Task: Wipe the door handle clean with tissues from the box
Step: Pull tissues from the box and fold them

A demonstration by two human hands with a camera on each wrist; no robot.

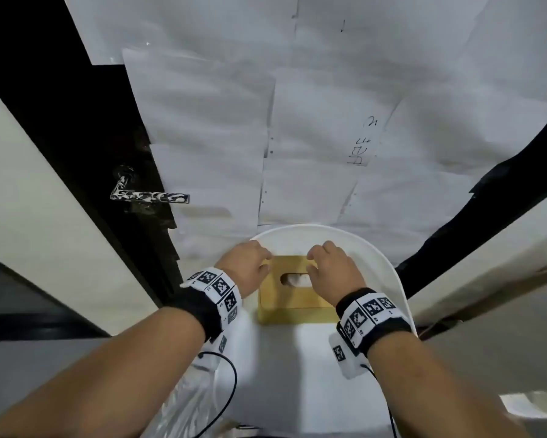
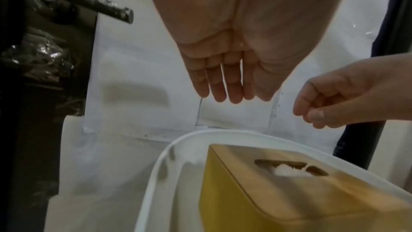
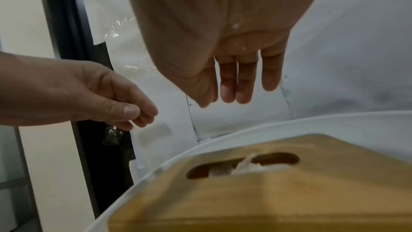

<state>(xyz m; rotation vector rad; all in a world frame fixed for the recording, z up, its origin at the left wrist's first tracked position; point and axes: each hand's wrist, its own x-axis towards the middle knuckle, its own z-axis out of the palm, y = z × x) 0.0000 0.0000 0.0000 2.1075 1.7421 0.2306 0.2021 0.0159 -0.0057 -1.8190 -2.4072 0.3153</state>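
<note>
Two empty hands hang over a tissue box by a door.

The door (image 1: 345,99) is the biggest thing, and it is covered in white paper sheets (image 1: 202,121). Below it is a white seat (image 1: 373,260) with a rounded edge, and the tissue box (image 1: 294,303) sits on it. The box is yellow-brown, and the long slot in its top runs left to right, with a white tissue (image 3: 245,166) poking up in it. The left hand (image 1: 247,267) is just above the box's left side and the right hand (image 1: 334,273) is over the slot; both have loose, lightly bent fingers and hold nothing. The door handle (image 1: 150,197) is up and to the left of the box, well apart from it. It is dark with white smears, and its long bar lies flat, with its free end pointing right.
</note>
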